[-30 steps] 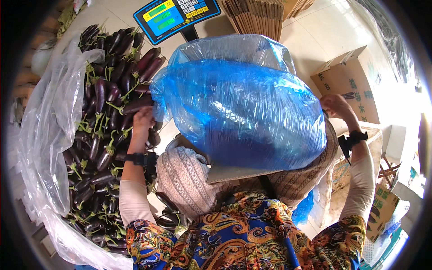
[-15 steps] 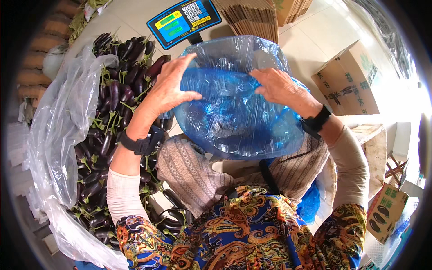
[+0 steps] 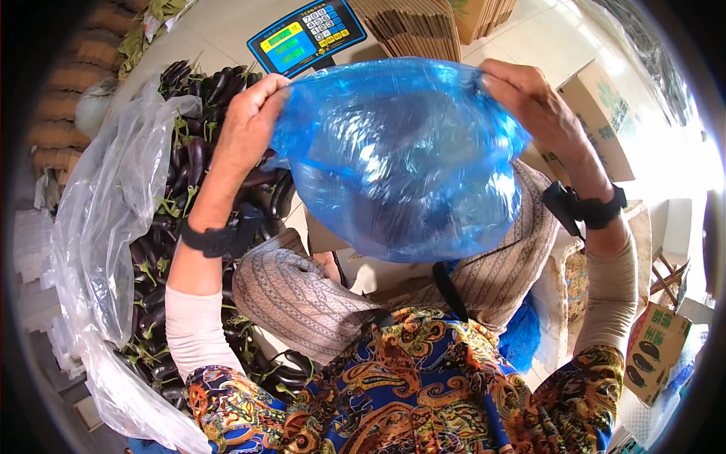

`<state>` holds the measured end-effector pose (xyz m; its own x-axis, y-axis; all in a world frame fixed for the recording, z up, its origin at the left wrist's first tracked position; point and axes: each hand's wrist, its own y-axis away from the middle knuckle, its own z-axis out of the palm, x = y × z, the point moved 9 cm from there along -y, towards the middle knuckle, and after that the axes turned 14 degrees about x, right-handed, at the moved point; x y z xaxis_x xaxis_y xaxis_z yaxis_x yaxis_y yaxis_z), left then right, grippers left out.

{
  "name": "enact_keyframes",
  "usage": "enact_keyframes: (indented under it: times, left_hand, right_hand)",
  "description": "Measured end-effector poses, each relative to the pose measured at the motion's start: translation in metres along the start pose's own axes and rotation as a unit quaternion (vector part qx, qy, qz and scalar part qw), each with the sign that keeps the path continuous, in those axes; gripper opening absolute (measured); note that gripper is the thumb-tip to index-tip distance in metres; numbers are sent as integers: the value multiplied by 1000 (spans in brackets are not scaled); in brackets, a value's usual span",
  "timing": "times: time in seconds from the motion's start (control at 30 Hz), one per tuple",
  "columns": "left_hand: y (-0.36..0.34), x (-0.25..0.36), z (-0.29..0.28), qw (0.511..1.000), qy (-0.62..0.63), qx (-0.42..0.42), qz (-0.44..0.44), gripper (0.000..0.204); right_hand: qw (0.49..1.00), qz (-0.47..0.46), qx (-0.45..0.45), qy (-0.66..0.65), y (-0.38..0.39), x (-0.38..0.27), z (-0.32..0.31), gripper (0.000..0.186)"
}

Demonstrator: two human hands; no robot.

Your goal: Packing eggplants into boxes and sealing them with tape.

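A big, shiny, translucent blue plastic bag [image 3: 408, 166] is stretched wide between my hands, over and in front of my knees. My left hand [image 3: 253, 110] pinches its upper left edge, thumb against fingers. At the upper right, my right hand [image 3: 529, 94] grips the opposite edge with curled fingers. The bag bulges toward me; what lies beneath or inside it cannot be made out. Close to my left forearm spreads a large heap of dark purple eggplants [image 3: 198, 163], their green stems showing.
A digital scale display [image 3: 306, 36] stands beyond the bag. Behind it are stacked flat cardboard sheets [image 3: 412, 34]. One cardboard box [image 3: 601, 113] sits at the right, another printed carton [image 3: 656, 354] at the lower right. Clear plastic sheeting [image 3: 106, 219] edges the eggplants.
Both hands have moved apart and closed on the bag's edges. The bag is now lifted and spread wider, covering more of the area before the scale.
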<state>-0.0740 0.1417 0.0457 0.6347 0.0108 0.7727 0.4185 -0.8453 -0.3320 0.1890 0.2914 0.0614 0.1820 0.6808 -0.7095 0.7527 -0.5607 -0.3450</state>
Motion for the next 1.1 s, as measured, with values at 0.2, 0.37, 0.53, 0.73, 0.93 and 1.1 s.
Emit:
enact_keyframes:
  times: [0.2,0.37,0.53,0.73,0.93,1.1]
  left_hand:
    - [74,61,14,973,-22,-222,64,11]
    - [98,58,44,935,-116,-313,116,12]
    - [111,60,65,914,-29,-391,107,13]
    - [129,98,68,888,81,-449,59,14]
    - [98,98,34,926,76,-358,94,14]
    - [109,85,19,935,101,-334,54,14]
  right_hand:
    - [963,-44,-263,31,90,-38,29,20]
    - [940,6,-339,28,152,-33,69,22]
    - [925,31,-379,22,130,-45,73,23]
    - [975,-198,-102,24,38,-78,60,22]
    - [795,150,-583,72,106,2,207,53]
    - [797,156,-577,-89,110,-19,201,25]
